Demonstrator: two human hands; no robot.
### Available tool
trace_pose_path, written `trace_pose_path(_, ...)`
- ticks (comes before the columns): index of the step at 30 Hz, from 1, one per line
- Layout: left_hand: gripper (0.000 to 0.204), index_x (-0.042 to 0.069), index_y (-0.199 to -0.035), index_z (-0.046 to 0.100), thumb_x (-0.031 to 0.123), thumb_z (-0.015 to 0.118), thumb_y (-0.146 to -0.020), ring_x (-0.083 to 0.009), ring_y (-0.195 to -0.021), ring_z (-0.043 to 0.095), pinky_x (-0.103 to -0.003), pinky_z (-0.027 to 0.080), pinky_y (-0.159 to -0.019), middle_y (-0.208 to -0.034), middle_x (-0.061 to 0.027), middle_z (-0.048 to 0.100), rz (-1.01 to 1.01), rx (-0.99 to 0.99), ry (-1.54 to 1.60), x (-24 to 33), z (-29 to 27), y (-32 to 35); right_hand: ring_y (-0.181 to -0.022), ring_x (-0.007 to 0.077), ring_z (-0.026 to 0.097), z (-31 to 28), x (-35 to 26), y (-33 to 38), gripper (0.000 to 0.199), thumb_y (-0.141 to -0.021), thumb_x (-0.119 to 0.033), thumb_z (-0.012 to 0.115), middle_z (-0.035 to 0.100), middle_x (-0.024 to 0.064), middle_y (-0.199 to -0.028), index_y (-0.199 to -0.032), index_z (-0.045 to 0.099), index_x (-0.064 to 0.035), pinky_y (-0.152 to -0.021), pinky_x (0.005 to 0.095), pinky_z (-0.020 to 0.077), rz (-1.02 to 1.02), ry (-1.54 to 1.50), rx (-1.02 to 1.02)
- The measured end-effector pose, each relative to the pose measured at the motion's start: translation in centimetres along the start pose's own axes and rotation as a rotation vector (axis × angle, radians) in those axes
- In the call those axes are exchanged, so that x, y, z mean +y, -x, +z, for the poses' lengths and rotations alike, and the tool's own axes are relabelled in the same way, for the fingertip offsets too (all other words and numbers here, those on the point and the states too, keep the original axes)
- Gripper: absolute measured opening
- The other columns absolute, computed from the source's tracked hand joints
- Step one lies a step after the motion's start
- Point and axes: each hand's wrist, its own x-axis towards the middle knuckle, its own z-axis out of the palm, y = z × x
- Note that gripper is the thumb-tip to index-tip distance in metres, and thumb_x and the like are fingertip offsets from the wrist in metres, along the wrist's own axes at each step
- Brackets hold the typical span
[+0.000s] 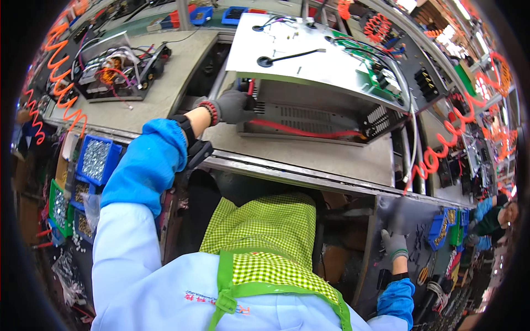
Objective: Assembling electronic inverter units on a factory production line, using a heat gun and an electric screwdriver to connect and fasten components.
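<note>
My left hand [234,106], in a dark grey glove, is closed at the left end of an open metal chassis [309,88]. A thick red cable [298,130] runs from this hand along the chassis's near edge to its right end, and a red piece also shows above the fingers. The fingertips are partly hidden. A white panel [298,55] with wires and a green circuit board [375,71] lies over the chassis top. Low on the right, my right hand [395,244], in a grey glove, is closed over a dark side shelf; a blurred greyish shape extends from it.
Another wired unit [113,71] sits on the left bench. Blue bins [95,159] and a green bin [58,207] of small hardware stand at left. Pliers [418,237] and a blue bin [440,229] are near my right hand. Coiled orange hoses [58,60] hang around. Someone [494,220] works far right.
</note>
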Motion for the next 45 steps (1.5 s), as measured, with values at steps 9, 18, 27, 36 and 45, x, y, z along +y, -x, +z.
trace_pose_path(9, 0.026, 0.013, -0.091, 0.073, 0.033, 0.070, -0.076, -0.0288, -0.092, 0.066, -0.039, 0.049, -0.085, -0.087, -0.0109, 0.071, -0.053, -0.032, 0.026, -0.9, 1.0, 0.1, -0.124, 0.0405, 0.048, -2.3, 1.0, -2.7, 0.042, -0.067, -0.020, 0.070, 0.054, 0.0150, -0.120, -0.109, 0.068, -0.0239, -0.095, 0.0475, 0.0440, -0.463, 0.532, 0.059)
trace_pose_path(18, 0.020, 0.008, -0.086, 0.072, 0.026, 0.067, -0.078, -0.0289, -0.082, 0.066, -0.039, 0.051, -0.076, -0.084, -0.0126, 0.069, -0.014, 0.025, 0.110, -1.1, 0.9, 0.0, -0.118, 0.0406, 0.048, -5.4, -5.8, -4.3, 0.034, -0.057, -0.017, 0.074, 0.056, 0.0135, -0.107, -0.089, 0.065, -0.0180, -0.106, 0.0556, 0.0322, -1.041, 0.366, 0.278)
trace_pose_path(27, 0.025, 0.007, -0.092, 0.072, 0.027, 0.070, -0.077, -0.0288, -0.086, 0.067, -0.038, 0.052, -0.080, -0.086, -0.0129, 0.070, -0.066, -0.014, 0.105, -0.8, 0.7, -0.3, -0.066, 0.0087, 0.047, 5.5, -25.0, 3.7, 0.042, -0.082, -0.037, 0.070, 0.055, 0.0009, -0.076, -0.104, 0.062, -0.0015, -0.059, 0.0284, 0.0420, -0.597, -0.924, -0.621)
trace_pose_path(36, 0.025, 0.008, -0.091, 0.072, 0.029, 0.069, -0.077, -0.0293, -0.090, 0.067, -0.040, 0.051, -0.082, -0.089, -0.0127, 0.070, -0.040, -0.047, 0.027, -0.8, 0.6, -0.4, -0.057, 0.0075, 0.050, 11.5, -31.6, 6.1, 0.032, -0.079, -0.021, 0.076, 0.055, 0.0003, -0.076, -0.098, 0.058, -0.0045, -0.050, 0.0251, 0.0416, -0.557, -1.251, -0.594)
trace_pose_path(45, 0.025, 0.008, -0.091, 0.072, 0.029, 0.068, -0.077, -0.0301, -0.088, 0.067, -0.041, 0.051, -0.081, -0.089, -0.0139, 0.070, -0.057, -0.081, 0.031, -0.8, 0.5, -0.6, -0.057, 0.0073, 0.052, 12.1, -32.1, 6.4, 0.033, -0.079, -0.025, 0.076, 0.058, 0.0010, -0.075, -0.098, 0.060, -0.0037, -0.051, 0.0254, 0.0429, -0.520, -1.224, -0.534)
